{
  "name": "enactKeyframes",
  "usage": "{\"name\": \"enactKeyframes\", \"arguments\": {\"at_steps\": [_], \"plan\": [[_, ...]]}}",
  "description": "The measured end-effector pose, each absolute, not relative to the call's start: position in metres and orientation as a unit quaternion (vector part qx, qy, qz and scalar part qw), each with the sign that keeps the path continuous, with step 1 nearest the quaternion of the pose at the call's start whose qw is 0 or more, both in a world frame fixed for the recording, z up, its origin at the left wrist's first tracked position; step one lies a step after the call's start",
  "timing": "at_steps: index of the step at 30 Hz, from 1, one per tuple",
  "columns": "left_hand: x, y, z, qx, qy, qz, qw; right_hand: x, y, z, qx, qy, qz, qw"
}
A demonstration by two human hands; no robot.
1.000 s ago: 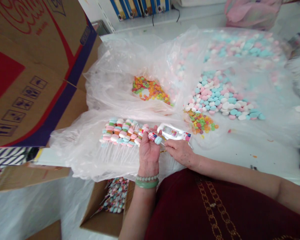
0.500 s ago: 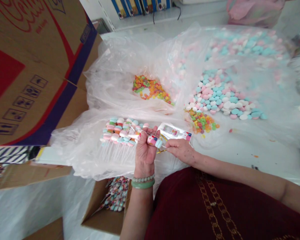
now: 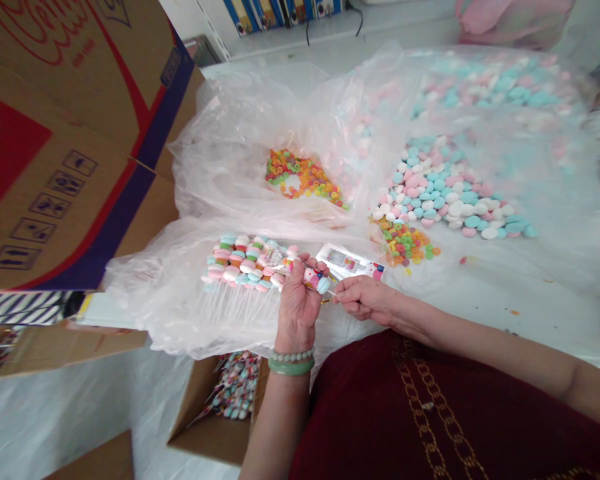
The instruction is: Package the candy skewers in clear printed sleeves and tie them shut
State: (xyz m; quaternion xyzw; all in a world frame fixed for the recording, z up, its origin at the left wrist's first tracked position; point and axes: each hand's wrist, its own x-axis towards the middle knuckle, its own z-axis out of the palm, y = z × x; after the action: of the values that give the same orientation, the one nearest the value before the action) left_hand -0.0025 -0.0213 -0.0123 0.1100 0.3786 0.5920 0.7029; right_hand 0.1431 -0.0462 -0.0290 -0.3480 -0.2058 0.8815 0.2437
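My left hand (image 3: pixel 300 300), with bracelets at the wrist, is closed round a small printed wrapper (image 3: pixel 312 277) that has a pale blue candy (image 3: pixel 323 285) at its right end. My right hand (image 3: pixel 363 297) pinches the thin white stick coming out beside that candy. Left of my left hand, rows of pink, white and blue candies on sticks (image 3: pixel 237 261) lie on the plastic sheet. A stack of printed wrappers (image 3: pixel 347 261) lies just behind my hands. A bit of gold twist tie (image 3: pixel 326 301) shows between the hands, mostly hidden.
Ring candies (image 3: pixel 305 175) and loose pastel candies (image 3: pixel 445 193) lie on plastic sheeting behind. A large carton (image 3: pixel 70 133) stands at the left. Below the table edge, an open box (image 3: pixel 210 440) holds finished-looking candy sticks. A pink bag (image 3: pixel 513 23) sits at the back right.
Both hands have shifted slightly to the right. My left fingers have closed further over the wrapper, and less of the gold ties shows.
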Motion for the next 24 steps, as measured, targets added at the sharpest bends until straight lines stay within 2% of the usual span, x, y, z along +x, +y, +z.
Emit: {"name": "enactKeyframes", "arguments": {"at_steps": [5,12,15,17,20,22,24], "plan": [[-0.002,-0.019,-0.015,0.079,0.381,0.621,0.680,0.145,-0.046,-0.038,-0.208,-0.089,0.956,0.188],[0.002,-0.020,-0.016,0.085,0.361,0.638,0.674,0.145,-0.043,-0.035,-0.173,-0.033,0.968,0.179],[0.002,-0.020,-0.016,0.106,0.374,0.623,0.679,0.145,-0.043,-0.033,-0.226,-0.102,0.950,0.191],[0.001,-0.020,-0.016,0.104,0.391,0.621,0.672,0.145,-0.043,-0.031,-0.333,-0.221,0.885,0.239],[0.000,-0.019,-0.017,0.086,0.410,0.622,0.661,0.145,-0.045,-0.028,-0.475,-0.468,0.671,0.325],[0.001,-0.018,-0.016,0.082,0.414,0.625,0.656,0.143,-0.048,-0.025,-0.506,-0.579,0.543,0.337],[0.003,-0.018,-0.015,0.087,0.417,0.630,0.649,0.140,-0.052,-0.023,-0.510,-0.589,0.533,0.329]]}}
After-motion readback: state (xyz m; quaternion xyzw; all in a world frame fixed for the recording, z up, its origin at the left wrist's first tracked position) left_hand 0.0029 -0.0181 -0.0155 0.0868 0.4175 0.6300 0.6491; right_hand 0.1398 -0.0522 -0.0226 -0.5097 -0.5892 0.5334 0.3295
